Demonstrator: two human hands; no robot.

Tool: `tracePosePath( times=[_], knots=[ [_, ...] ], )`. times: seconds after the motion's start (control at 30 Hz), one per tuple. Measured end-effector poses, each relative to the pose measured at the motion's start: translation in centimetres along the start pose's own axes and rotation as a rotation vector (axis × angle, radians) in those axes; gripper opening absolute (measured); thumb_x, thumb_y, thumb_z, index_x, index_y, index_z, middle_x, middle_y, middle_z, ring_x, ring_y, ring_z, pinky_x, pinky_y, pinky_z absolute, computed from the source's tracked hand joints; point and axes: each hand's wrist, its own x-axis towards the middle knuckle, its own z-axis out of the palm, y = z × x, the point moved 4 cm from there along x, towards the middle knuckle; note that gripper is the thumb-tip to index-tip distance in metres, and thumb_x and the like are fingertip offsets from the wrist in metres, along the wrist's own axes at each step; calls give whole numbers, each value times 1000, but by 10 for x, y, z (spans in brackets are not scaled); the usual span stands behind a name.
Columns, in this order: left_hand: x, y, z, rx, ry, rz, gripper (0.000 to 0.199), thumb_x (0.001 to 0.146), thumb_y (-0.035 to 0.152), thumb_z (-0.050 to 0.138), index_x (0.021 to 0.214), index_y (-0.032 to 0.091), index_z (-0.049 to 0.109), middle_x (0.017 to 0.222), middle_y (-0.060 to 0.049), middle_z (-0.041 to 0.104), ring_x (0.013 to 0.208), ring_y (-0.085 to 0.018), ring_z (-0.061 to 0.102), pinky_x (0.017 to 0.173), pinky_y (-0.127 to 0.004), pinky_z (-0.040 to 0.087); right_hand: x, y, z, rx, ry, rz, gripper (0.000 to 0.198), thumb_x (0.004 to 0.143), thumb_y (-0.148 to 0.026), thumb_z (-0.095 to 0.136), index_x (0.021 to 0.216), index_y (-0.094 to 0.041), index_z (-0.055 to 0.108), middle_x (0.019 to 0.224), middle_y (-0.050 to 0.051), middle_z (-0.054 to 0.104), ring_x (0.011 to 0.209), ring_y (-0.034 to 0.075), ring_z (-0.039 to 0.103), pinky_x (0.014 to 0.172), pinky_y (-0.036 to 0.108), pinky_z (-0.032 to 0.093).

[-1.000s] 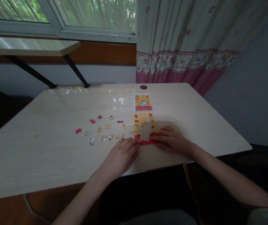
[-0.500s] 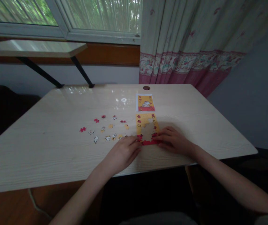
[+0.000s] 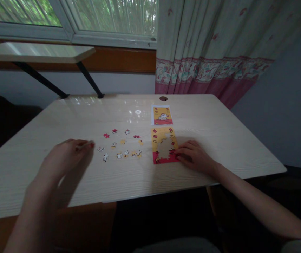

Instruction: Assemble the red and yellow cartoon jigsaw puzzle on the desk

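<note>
Over on the left, my left hand (image 3: 67, 156) pinches a red jigsaw piece (image 3: 92, 144) at its fingertips; the hand is slightly blurred. A partly assembled jigsaw puzzle (image 3: 163, 160), with a yellow and red border around an irregular gap, lies before me on the table. My right hand (image 3: 195, 156) grips its lower right edge, with the fingers bent and their tips on the red part. Between the hands lie several loose jigsaw pieces (image 3: 119, 155), some white with dark lines, others yellow. Two red pieces (image 3: 106, 135) are near the back of that group.
Just behind the puzzle lies a reference picture (image 3: 163, 116) of a white animal on yellow and red. The pale wooden table (image 3: 129, 179) has a round cable hole (image 3: 163, 98) at its back edge. A raised shelf (image 3: 39, 51) on black legs stands at the back left.
My left hand has left the puzzle's lower left corner and moved far left, where it has taken hold of the leftmost red piece. My right hand stays at the puzzle's right edge.
</note>
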Motion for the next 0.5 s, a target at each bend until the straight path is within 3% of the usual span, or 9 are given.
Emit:
tracePosePath(
  times=[0.2, 0.5],
  knots=[
    [10, -17, 6, -1, 35, 25, 27, 83, 44, 50, 90, 23, 65, 78, 4, 65, 72, -16, 56, 65, -21, 37, 1, 0, 0, 31, -22, 19, 20, 87, -29, 54, 101, -22, 66, 98, 6, 65, 92, 19, 55, 85, 37, 41],
    [17, -28, 7, -134, -65, 11, 24, 78, 41, 56, 87, 21, 65, 75, 6, 63, 71, -12, 54, 66, -19, 33, 1, 1, -1, 45, -2, 26, 19, 87, -29, 54, 98, -20, 66, 94, 7, 66, 89, 19, 55, 84, 37, 42]
  ],
)
